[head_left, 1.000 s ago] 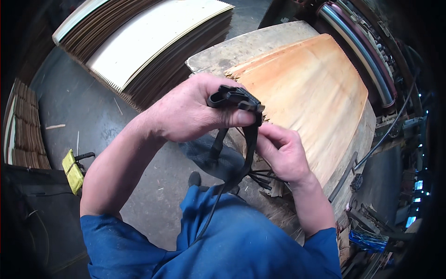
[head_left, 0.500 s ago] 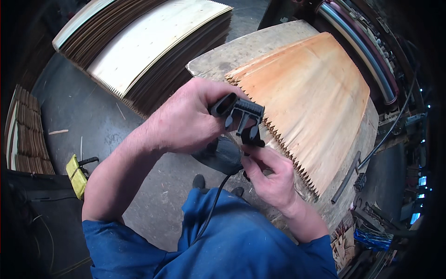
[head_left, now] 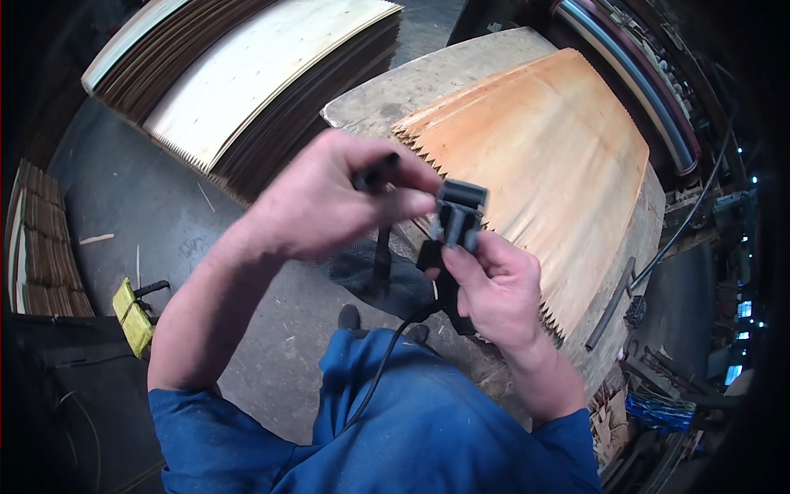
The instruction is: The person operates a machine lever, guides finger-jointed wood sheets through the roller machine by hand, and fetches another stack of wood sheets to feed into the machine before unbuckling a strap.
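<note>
My right hand is closed on a black plastic strap buckle, pinching its lower end between thumb and fingers. My left hand is curled, with a dark strap piece with a rounded end in its grip. Its thumb and fingertip reach the left side of the buckle. Motion blurs both pieces, and I cannot tell whether they are joined. Below the hands hangs black mesh fabric with dark straps. A black cable runs from it down across my blue clothing.
Orange-tinted veneer sheets with jagged edges lie on a worn board table. Pale veneer stacks stand far left, another stack at the left edge. A metal roller is far right. A yellow package lies left; a rod rests right.
The buckle has shifted slightly right, and my right hand has risen to grip it. My left hand has turned, its thumb now stretched toward the buckle. The mesh fabric hangs more spread out.
</note>
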### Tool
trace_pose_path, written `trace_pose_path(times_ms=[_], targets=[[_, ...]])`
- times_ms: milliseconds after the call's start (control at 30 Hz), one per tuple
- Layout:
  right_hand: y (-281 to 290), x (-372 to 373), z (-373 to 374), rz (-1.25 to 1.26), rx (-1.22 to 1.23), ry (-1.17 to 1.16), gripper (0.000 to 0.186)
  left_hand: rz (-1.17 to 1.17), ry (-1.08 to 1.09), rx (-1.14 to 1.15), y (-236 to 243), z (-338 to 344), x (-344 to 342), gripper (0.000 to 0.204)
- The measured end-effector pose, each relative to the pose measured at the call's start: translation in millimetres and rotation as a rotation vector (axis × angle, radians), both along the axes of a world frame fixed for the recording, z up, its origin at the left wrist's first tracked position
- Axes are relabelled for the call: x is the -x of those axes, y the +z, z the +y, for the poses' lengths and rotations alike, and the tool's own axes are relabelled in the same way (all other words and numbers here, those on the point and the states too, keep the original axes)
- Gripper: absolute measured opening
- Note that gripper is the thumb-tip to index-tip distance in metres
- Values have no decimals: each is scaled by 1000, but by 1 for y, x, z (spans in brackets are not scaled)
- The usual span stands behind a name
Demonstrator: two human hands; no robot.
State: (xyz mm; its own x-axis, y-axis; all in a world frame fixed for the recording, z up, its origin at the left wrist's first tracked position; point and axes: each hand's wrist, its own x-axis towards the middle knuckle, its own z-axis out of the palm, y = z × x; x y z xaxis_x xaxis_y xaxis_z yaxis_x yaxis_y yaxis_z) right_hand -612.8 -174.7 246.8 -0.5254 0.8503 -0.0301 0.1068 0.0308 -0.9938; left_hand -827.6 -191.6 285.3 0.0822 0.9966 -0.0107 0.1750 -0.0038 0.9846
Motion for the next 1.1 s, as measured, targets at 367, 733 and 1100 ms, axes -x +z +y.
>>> trace_pose_path(times_ms=[367,733,1100], targets=[[-23,-104,-12,313,144,360,23,-388,458,-535,15,-1,51,27],[-16,-111,-8,388,-110,123,25,79,144,73,-22,-17,12,20],[7,-94,-18,338,-99,146,29,450,-483,310,-90,-24,-71,54]])
